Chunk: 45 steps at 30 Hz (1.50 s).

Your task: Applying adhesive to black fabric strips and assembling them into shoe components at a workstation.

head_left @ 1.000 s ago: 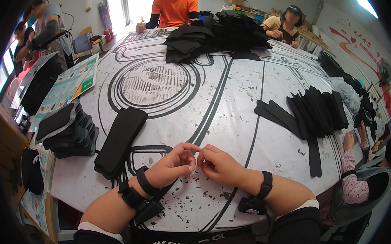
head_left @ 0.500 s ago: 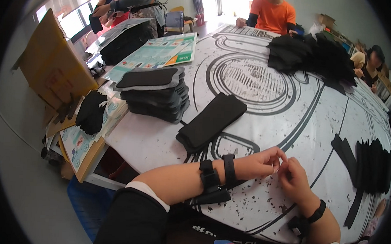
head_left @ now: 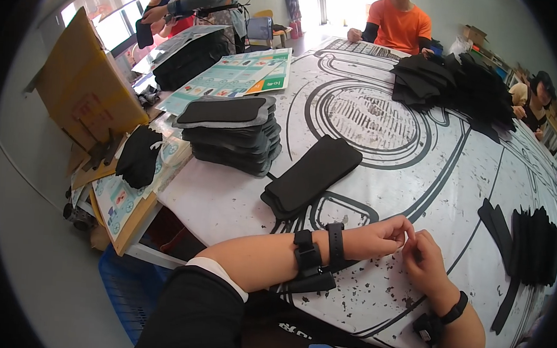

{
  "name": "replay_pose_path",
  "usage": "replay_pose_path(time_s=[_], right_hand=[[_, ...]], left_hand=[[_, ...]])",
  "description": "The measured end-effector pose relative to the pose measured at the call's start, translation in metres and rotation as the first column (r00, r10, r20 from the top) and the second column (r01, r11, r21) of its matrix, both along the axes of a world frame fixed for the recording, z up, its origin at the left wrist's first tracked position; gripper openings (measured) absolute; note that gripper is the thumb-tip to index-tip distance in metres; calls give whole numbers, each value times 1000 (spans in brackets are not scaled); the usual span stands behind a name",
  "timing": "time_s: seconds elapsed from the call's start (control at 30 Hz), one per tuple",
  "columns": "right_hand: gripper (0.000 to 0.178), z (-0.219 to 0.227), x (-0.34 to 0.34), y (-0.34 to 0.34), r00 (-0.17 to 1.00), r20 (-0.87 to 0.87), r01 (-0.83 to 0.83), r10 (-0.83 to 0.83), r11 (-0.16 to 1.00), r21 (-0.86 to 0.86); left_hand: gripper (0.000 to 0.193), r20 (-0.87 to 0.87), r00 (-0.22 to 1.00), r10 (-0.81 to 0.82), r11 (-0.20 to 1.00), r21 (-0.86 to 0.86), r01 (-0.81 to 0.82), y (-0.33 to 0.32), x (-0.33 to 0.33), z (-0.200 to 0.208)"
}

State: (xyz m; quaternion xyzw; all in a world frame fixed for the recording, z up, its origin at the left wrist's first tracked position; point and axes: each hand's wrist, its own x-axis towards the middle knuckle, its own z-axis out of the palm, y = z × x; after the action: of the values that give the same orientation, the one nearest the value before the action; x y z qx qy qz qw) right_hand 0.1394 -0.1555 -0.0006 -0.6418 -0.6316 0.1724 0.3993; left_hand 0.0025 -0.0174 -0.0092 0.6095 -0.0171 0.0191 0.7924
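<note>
Above the near part of the white printed table, my left hand and my right hand meet, fingertips close together. Both hands are closed in a pinch; whatever lies between the fingers is too small or too hidden to make out. Beyond my left wrist lie a few flat black rounded pads, overlapping each other. Behind them and to the left rises a stack of black and grey pads. Black fabric strips lie in a row at the right, with a few loose ones beside them.
A large heap of black pieces covers the far right of the table. Printed sheets and a cardboard box stand at the left, above a blue crate. A person in orange sits opposite; other people are at the far left and right.
The whole view has shifted slightly, so the table and its things appear a little further right and lower. My hands stay pinched together in nearly the same place.
</note>
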Motion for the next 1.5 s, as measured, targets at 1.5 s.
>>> replay_pose_path(time_s=[1.5], right_hand=[[10,2,-3,-1,1000,4,-3,3,999,-39]], left_hand=[[48,-27,999,20,997,-76,-22,-2,-2,-2]])
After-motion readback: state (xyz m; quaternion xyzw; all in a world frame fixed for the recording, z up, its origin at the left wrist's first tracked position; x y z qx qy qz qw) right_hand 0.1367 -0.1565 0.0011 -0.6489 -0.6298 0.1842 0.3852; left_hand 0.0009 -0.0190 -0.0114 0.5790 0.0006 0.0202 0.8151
